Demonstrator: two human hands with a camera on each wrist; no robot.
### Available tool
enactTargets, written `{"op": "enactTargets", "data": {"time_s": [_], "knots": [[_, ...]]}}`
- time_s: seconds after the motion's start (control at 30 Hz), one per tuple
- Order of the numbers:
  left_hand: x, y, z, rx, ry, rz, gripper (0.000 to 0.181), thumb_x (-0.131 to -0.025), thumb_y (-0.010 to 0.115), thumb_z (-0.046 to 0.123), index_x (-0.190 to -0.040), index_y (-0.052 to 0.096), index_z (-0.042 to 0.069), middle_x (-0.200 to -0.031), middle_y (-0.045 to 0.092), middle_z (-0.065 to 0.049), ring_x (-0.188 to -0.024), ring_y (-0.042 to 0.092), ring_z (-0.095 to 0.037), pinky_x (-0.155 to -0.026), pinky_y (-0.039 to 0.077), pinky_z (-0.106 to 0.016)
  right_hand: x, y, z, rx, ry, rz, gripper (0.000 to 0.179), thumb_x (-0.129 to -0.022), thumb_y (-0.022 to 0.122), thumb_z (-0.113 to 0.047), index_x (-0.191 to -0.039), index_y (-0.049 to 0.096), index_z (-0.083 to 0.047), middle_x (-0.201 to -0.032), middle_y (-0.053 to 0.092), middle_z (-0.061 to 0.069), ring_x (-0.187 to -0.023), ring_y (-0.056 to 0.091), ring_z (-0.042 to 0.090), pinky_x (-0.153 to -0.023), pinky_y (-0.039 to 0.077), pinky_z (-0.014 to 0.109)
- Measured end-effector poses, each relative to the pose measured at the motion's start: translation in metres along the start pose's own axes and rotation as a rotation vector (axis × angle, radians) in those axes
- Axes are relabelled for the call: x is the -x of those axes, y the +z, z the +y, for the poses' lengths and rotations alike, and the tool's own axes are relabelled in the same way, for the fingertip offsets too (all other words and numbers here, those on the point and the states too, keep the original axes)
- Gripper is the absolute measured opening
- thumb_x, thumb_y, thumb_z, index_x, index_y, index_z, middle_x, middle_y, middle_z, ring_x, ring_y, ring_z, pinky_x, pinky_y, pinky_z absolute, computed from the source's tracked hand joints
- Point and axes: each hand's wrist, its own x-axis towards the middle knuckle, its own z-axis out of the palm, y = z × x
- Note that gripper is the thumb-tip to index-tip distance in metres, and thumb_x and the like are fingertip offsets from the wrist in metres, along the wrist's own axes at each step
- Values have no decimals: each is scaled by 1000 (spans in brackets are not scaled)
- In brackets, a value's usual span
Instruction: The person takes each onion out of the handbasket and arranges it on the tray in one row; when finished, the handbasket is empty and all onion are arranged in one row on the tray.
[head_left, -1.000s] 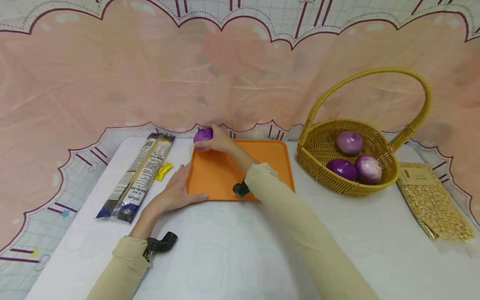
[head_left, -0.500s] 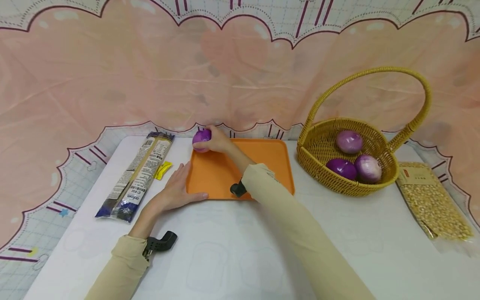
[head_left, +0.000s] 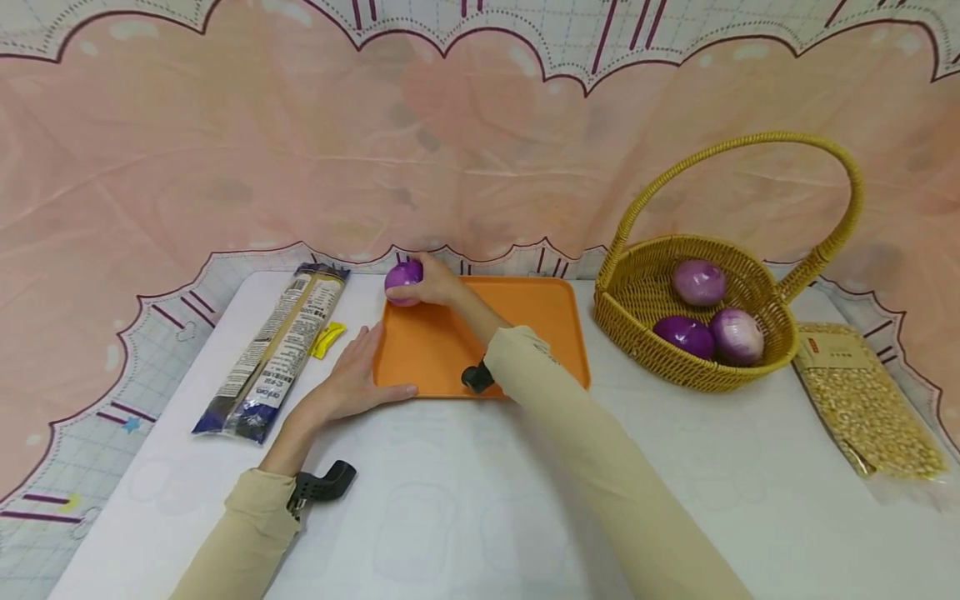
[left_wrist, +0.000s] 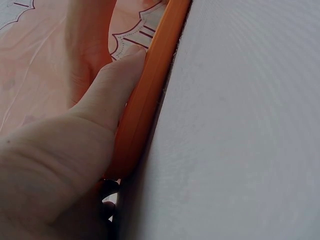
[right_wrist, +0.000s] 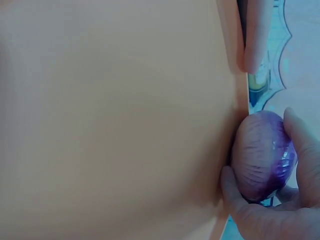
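Note:
My right hand (head_left: 433, 281) grips a purple onion (head_left: 402, 282) at the far left corner of an orange tray (head_left: 480, 333). In the right wrist view the onion (right_wrist: 262, 157), glossy and paler on one side, sits between thumb and fingers right at the tray's rim (right_wrist: 240, 95). My left hand (head_left: 352, 379) lies along the tray's near left corner, fingers straight up its left side and thumb along the front edge. The left wrist view shows that thumb (left_wrist: 112, 82) against the tray's orange side (left_wrist: 145, 95). Part of the onion is hidden behind my right fingers.
A tall-handled wicker basket (head_left: 637, 350) with three purple onions stands on the right. Beside it lies a bag of corn kernels (head_left: 870, 408). On the left are a long blue-ended packet (head_left: 273, 358) and a small yellow wrapper (head_left: 327, 340). A printed cloth (head_left: 480, 158) hangs behind the table.
The onion in my right hand has shifted very slightly left and down at the tray's corner. My left hand, the tray and the basket have stayed in place.

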Motion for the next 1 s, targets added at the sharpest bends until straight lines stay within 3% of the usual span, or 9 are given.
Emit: {"op": "enactTargets", "data": {"time_s": [1.0], "knots": [[2,0,0,-7,5,3,121,-78,69,63,-156,-3,3,-163,1,-24,-150,-1,-44,-120,5,-64,7,-7,1,36,14,-5,84,-86,70,-42,-150,30,-5,-153,40,15,-141,39,30,-118,35,40]]}}
